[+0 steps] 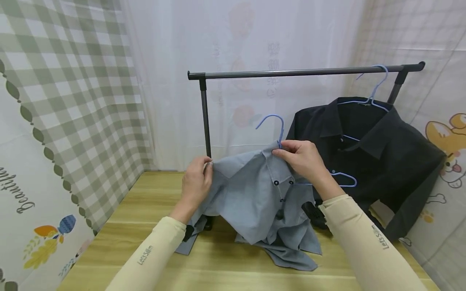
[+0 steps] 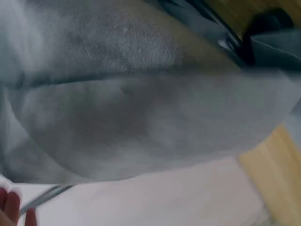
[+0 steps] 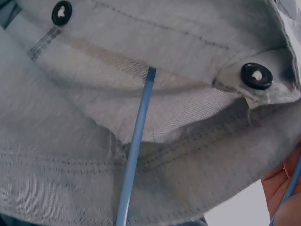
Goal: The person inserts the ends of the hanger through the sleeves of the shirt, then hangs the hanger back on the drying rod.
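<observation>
A grey-blue shirt with dark buttons hangs between my hands, its lower part lying on the table. At its left shoulder, my left hand pinches the fabric between thumb and fingers. My right hand pinches the neck of a blue clothes hanger beside the collar. The hook stands up above the collar, and one hanger arm sticks out past the shirt on the right. In the right wrist view a blue hanger bar crosses the shirt's opening. The other hanger arm is hidden by the cloth.
A dark clothes rack stands behind the shirt. A black shirt hangs at its right end on another blue hanger. Below is a wood-grain table; checked and printed curtains enclose the sides.
</observation>
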`<state>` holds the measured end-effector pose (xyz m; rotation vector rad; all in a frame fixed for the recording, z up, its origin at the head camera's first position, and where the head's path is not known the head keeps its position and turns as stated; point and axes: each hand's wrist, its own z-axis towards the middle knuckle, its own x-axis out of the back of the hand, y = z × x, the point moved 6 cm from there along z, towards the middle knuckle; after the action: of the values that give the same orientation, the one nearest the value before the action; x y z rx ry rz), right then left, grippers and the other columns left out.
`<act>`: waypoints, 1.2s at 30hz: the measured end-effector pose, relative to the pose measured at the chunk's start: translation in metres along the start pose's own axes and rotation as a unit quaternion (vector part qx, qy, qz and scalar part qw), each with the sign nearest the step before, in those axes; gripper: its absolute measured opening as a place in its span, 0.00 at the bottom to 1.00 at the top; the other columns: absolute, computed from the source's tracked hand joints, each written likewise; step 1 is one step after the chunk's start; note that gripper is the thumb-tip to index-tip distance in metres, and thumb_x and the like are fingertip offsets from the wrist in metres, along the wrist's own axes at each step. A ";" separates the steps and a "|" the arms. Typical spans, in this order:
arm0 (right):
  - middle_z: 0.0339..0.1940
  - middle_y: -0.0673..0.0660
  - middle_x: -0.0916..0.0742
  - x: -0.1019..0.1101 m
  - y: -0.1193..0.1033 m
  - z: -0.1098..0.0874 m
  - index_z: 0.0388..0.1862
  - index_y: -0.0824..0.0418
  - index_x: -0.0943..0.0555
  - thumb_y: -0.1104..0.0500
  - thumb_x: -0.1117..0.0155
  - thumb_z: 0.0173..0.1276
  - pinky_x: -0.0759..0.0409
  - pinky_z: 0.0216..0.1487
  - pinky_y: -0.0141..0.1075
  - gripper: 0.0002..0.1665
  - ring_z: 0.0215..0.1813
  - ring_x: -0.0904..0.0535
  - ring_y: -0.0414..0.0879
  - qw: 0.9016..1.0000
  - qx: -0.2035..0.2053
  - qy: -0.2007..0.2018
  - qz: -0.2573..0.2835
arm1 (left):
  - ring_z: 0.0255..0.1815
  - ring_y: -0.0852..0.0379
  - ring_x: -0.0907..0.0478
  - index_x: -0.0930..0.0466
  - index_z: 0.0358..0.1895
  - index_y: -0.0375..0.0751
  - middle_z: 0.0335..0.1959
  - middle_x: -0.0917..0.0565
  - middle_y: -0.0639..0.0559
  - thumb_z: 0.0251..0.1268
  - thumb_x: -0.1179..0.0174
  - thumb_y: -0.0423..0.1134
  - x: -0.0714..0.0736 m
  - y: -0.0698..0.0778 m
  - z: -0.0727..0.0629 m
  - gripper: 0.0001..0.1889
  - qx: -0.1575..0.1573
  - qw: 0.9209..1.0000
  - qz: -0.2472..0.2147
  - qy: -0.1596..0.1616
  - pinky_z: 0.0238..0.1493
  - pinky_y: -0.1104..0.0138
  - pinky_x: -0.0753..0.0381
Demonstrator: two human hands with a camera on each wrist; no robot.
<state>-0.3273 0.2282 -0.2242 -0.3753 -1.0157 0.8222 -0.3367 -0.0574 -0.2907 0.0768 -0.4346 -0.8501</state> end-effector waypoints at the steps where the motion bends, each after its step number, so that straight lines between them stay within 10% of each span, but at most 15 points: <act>1: 0.36 0.59 0.13 0.000 -0.001 0.000 0.53 0.65 0.14 0.55 0.31 0.69 0.24 0.33 0.29 0.18 0.37 0.23 0.48 1.000 0.003 0.001 -0.003 | 0.42 0.42 0.22 0.24 0.50 0.32 0.45 0.21 0.39 0.62 0.31 0.38 0.000 0.004 0.000 0.18 -0.013 1.000 0.005 0.006 0.42 0.52 0.24; 5: 0.38 0.60 0.12 -0.001 -0.002 0.001 0.53 0.65 0.14 0.54 0.31 0.69 0.24 0.34 0.29 0.19 0.38 0.21 0.47 1.000 0.001 0.011 -0.014 | 0.50 0.38 0.31 0.38 0.62 0.36 0.58 0.33 0.35 0.44 0.21 0.55 -0.013 0.026 -0.008 0.47 -0.087 0.991 0.097 -0.011 0.44 0.50 0.30; 8: 0.39 0.60 0.12 -0.003 -0.002 -0.002 0.54 0.65 0.15 0.54 0.31 0.69 0.24 0.35 0.29 0.20 0.38 0.20 0.47 1.000 -0.007 0.009 -0.015 | 0.51 0.39 0.30 0.37 0.61 0.38 0.57 0.32 0.36 0.46 0.22 0.47 -0.023 0.032 -0.011 0.42 -0.094 0.984 0.148 -0.027 0.44 0.50 0.31; 12: 0.34 0.58 0.13 -0.001 0.002 -0.007 0.52 0.65 0.14 0.54 0.30 0.68 0.24 0.31 0.31 0.19 0.35 0.22 0.48 1.000 -0.004 0.013 -0.022 | 0.42 0.44 0.18 0.20 0.48 0.37 0.43 0.16 0.43 0.52 0.34 0.27 -0.017 0.017 0.000 0.17 0.026 0.996 0.068 -0.047 0.42 0.53 0.24; 14: 0.32 0.57 0.14 0.003 0.006 -0.008 0.50 0.65 0.14 0.53 0.30 0.68 0.25 0.29 0.31 0.19 0.33 0.23 0.47 1.000 -0.002 0.020 -0.024 | 0.37 0.49 0.16 0.15 0.43 0.38 0.38 0.13 0.47 0.58 0.40 0.26 -0.013 0.001 0.007 0.11 0.118 0.989 -0.022 -0.081 0.38 0.56 0.22; 18: 0.31 0.57 0.16 0.011 0.015 -0.007 0.47 0.65 0.14 0.50 0.29 0.67 0.25 0.29 0.30 0.20 0.33 0.24 0.47 0.999 -0.016 0.027 0.007 | 0.33 0.56 0.23 0.13 0.44 0.38 0.35 0.14 0.52 0.71 0.42 0.35 -0.011 -0.031 0.014 0.09 0.283 0.919 -0.209 -0.178 0.35 0.64 0.26; 21: 0.34 0.57 0.14 0.017 0.021 -0.008 0.47 0.65 0.14 0.47 0.30 0.67 0.23 0.32 0.29 0.23 0.35 0.23 0.45 0.998 -0.034 0.035 0.039 | 0.30 0.58 0.29 0.16 0.38 0.37 0.28 0.19 0.56 0.74 0.44 0.38 -0.010 -0.045 0.013 0.10 0.340 0.859 -0.300 -0.239 0.33 0.66 0.33; 25: 0.38 0.57 0.13 0.021 0.025 -0.008 0.48 0.65 0.14 0.43 0.30 0.66 0.23 0.35 0.28 0.27 0.37 0.21 0.44 0.996 -0.052 0.048 0.056 | 0.28 0.59 0.32 0.22 0.29 0.42 0.23 0.27 0.56 0.76 0.49 0.37 -0.008 -0.047 0.013 0.13 0.336 0.826 -0.341 -0.297 0.34 0.66 0.34; 29: 0.40 0.58 0.13 0.024 0.023 -0.007 0.50 0.64 0.15 0.42 0.31 0.66 0.24 0.36 0.28 0.28 0.39 0.22 0.45 0.996 -0.054 0.054 0.045 | 0.33 0.59 0.30 0.18 0.35 0.39 0.28 0.23 0.57 0.73 0.49 0.33 -0.003 -0.044 0.020 0.10 0.326 0.835 -0.343 -0.280 0.38 0.66 0.32; 36: 0.31 0.58 0.17 0.024 0.010 -0.005 0.45 0.64 0.15 0.46 0.30 0.66 0.27 0.30 0.30 0.22 0.33 0.25 0.47 0.998 -0.021 0.050 0.017 | 0.49 0.51 0.23 0.17 0.53 0.34 0.46 0.15 0.48 0.69 0.51 0.33 0.004 -0.037 0.038 0.16 0.281 0.900 -0.216 -0.254 0.49 0.60 0.25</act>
<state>-0.3210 0.2531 -0.2180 -0.4655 -0.9362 0.8059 -0.3758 -0.0815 -0.2636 0.5103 -1.1835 -1.1604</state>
